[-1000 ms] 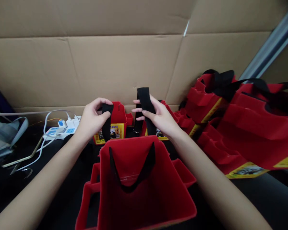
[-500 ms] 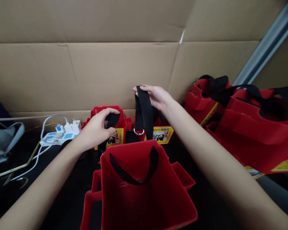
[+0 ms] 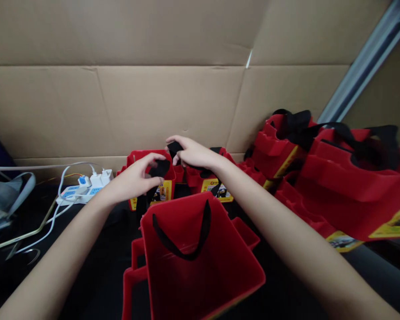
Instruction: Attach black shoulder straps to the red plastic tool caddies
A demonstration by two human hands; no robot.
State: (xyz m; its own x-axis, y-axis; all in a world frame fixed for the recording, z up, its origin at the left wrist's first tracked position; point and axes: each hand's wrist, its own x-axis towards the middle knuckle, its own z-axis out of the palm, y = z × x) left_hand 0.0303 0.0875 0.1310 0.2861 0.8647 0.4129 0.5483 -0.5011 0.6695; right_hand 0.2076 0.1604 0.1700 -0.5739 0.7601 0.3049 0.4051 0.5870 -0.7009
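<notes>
Directly before me a red plastic tool bin (image 3: 233,266) lies with its mouth toward me. A loop of black webbing (image 3: 183,256) hangs inside against its back wall. Just beyond its far edge, my left hand (image 3: 131,180) is closed around a black strap (image 3: 160,169). To its right and a little higher, my right hand (image 3: 196,154) pinches a folded part of black strap (image 3: 175,147). Some of its fingertips are hidden by the strap. Both straps seem to run down behind the bin, where their ends are hidden.
Two more red bins, the left one (image 3: 138,155) and the right one (image 3: 195,178), stand behind by the cardboard wall (image 3: 170,106). Several strapped red bins (image 3: 346,178) are stacked at right. A power strip (image 3: 75,194) with white plugs and cables lies at left.
My right hand has moved left and down with the strap, closer to my left hand. The metal ring on it is out of sight. The front bin has turned slightly.
</notes>
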